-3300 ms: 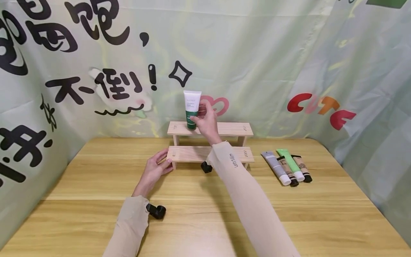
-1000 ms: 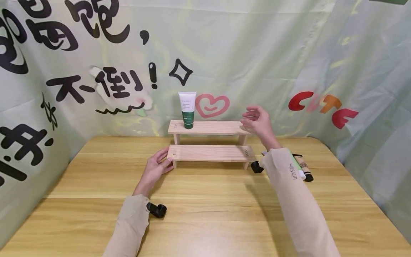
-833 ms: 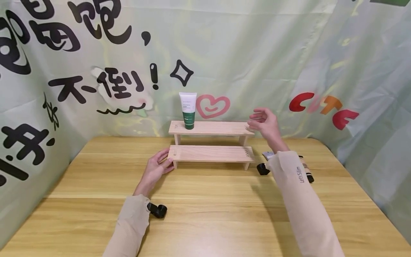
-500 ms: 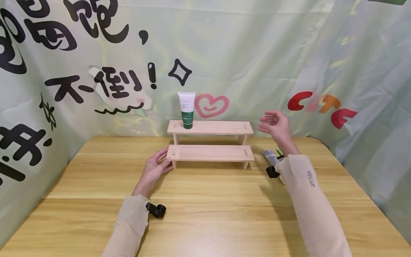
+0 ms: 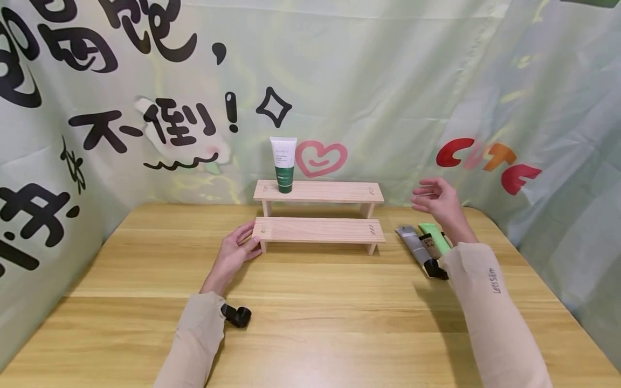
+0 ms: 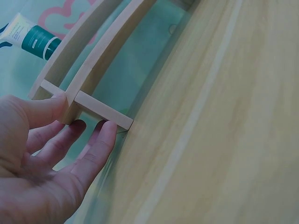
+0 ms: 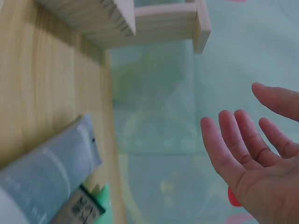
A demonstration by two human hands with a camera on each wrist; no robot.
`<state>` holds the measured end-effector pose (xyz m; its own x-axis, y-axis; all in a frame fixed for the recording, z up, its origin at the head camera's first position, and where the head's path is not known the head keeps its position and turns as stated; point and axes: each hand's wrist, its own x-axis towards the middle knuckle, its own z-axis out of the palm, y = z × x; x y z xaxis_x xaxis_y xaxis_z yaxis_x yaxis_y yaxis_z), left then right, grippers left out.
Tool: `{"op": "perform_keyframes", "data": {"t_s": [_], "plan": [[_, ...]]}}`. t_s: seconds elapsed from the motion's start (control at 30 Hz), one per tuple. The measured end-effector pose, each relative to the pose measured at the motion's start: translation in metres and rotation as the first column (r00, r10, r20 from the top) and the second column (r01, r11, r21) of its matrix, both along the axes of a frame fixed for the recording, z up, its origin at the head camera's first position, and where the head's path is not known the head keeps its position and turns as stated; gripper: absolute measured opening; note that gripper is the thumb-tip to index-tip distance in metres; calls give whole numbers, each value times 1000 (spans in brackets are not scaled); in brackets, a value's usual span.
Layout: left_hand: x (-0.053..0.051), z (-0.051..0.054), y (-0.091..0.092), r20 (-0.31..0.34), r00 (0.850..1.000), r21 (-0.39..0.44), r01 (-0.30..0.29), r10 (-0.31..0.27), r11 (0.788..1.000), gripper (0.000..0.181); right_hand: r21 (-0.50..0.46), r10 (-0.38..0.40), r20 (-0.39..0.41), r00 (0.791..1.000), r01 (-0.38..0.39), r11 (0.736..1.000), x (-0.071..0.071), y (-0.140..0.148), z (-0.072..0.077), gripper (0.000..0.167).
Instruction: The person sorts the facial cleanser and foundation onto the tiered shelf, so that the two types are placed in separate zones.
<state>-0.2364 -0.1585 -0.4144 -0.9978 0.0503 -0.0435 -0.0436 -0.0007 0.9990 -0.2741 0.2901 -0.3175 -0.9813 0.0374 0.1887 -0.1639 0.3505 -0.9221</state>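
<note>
A two-step wooden display stand [image 5: 320,230] stands at the back of the table. My left hand [image 5: 235,257] grips the left end of its lower step; in the left wrist view, the thumb lies on the board's end and the fingertips [image 6: 110,128] touch its side and leg. On the upper step's left part, a white and green squeeze tube [image 5: 284,166] stands upright on its cap. My right hand [image 5: 442,203] hovers with nothing in it above the tubes at the right, fingers loosely bent and apart, as the right wrist view also shows.
A grey tube [image 5: 411,240], a light green tube [image 5: 434,237] and a beige tube [image 5: 429,246] lie on the wooden table [image 5: 310,312], partly hidden by the right sleeve. A printed cloth [image 5: 378,81] hangs close behind the stand.
My right hand has let go of the white and green tube, leaving it standing slightly further left, and has moved right to above the lying tubes. My left hand has stayed put.
</note>
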Motion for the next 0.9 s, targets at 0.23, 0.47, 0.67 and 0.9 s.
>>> {"op": "perform_keyframes", "data": {"t_s": [0.23, 0.47, 0.67, 0.9], "plan": [[0, 0, 1, 5, 1000, 4, -4, 4, 1000, 52, 44, 27, 47, 999, -29, 999, 7, 18, -8, 49], [0, 1, 1, 2, 1000, 6, -1, 1, 1000, 52, 95, -2, 102, 995, -8, 995, 13, 33, -16, 53], [0, 1, 0, -7, 1000, -4, 3, -3, 1000, 52, 131, -17, 160, 987, -4, 991, 18, 47, -25, 53], [0, 1, 1, 9, 1000, -5, -9, 10, 1000, 51, 211, -50, 200, 978, 7, 977, 19, 60, -36, 56]]}}
